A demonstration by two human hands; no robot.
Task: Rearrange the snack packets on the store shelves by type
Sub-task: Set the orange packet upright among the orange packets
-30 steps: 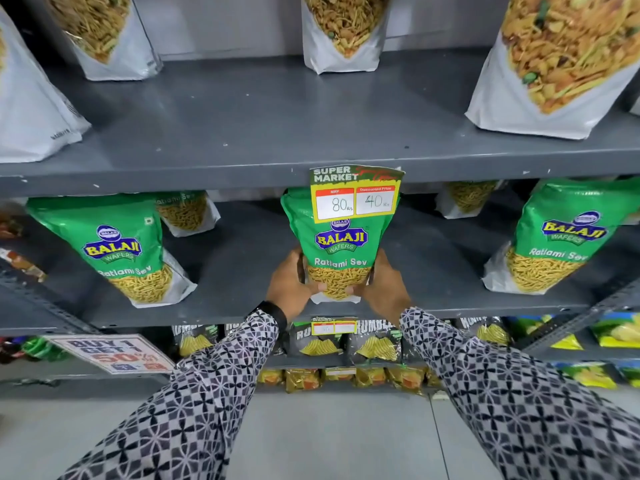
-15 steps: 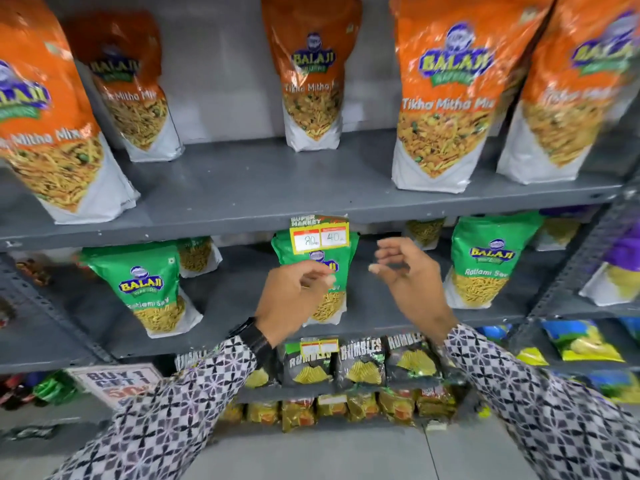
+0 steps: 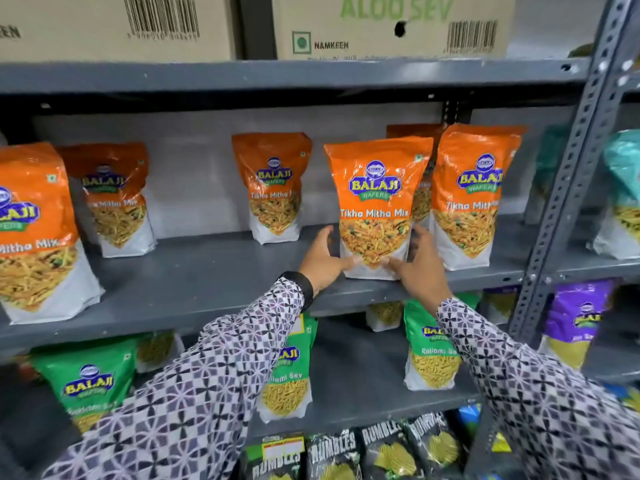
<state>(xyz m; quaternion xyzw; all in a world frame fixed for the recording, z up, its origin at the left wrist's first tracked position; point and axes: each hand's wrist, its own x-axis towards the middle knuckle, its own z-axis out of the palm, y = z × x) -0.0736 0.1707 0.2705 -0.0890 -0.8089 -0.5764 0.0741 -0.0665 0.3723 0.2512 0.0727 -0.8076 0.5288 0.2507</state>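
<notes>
An orange Tikha Mitha Mix packet (image 3: 375, 188) stands upright on the grey middle shelf (image 3: 207, 275). My left hand (image 3: 323, 261) cups its lower left side, thumb on the front. My right hand (image 3: 415, 268) cups its lower right side, also with the thumb on the front. Other orange packets of the same kind stand to the right (image 3: 474, 188), behind at the centre (image 3: 270, 181) and at the left (image 3: 31, 220). Green Ratlami Sev packets (image 3: 427, 362) stand on the shelf below, one partly hidden by my left sleeve.
Cardboard boxes (image 3: 381, 26) sit on the top shelf. A perforated steel upright (image 3: 568, 168) divides off the right bay, which holds a purple packet (image 3: 575, 317). Black Rumbles packets (image 3: 381, 448) line the bottom shelf.
Both hands let go of the green Ratlami Sev packet on the lower shelf, rose to the shelf above and closed around the orange packet. My view tilted upward.
</notes>
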